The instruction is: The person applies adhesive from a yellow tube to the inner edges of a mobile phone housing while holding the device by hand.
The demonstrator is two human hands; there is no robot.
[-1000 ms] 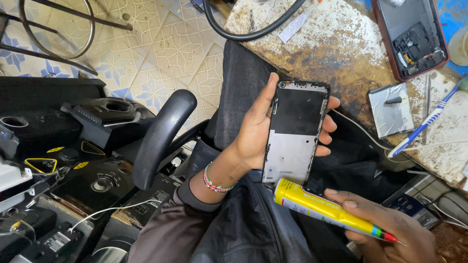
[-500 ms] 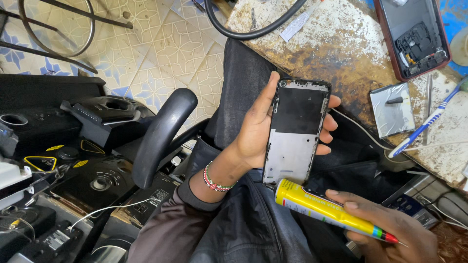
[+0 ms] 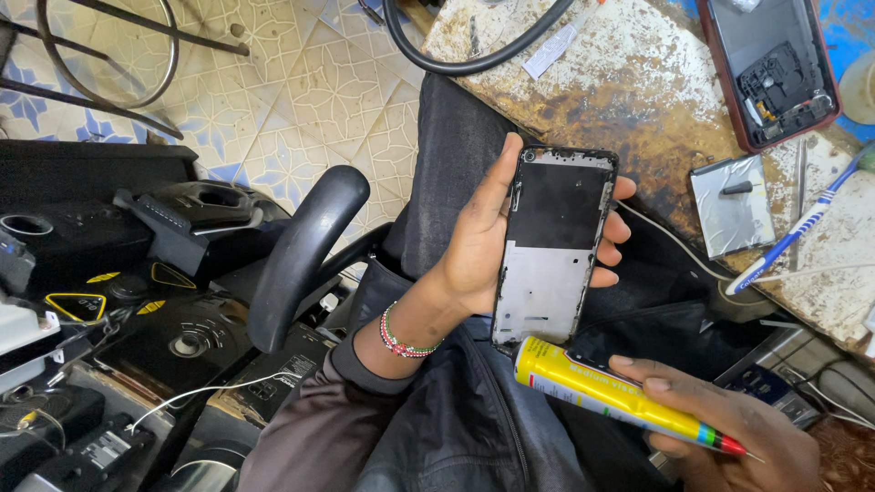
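Observation:
My left hand [image 3: 478, 237] grips an opened phone frame [image 3: 554, 246], black at the top and bare metal below, held upright over my lap. A beaded bracelet [image 3: 401, 339] circles that wrist. Lower right, my right hand [image 3: 729, 428] holds a yellow glue tube [image 3: 611, 394] with a red needle tip pointing right. The tube's blunt end lies just under the frame's bottom edge.
A worn, stained bench [image 3: 629, 82] at the upper right carries a red-cased opened phone [image 3: 770, 68], a silver battery [image 3: 729, 205], a blue-and-white toothbrush [image 3: 797, 228] and a black cable [image 3: 474, 55]. A black armrest [image 3: 305, 251] and dark electronics [image 3: 109, 301] crowd the left. Patterned tiles cover the floor [image 3: 301, 100].
Both hands hold almost still. The glue tube has shifted very slightly; the phone frame stays in the same pose.

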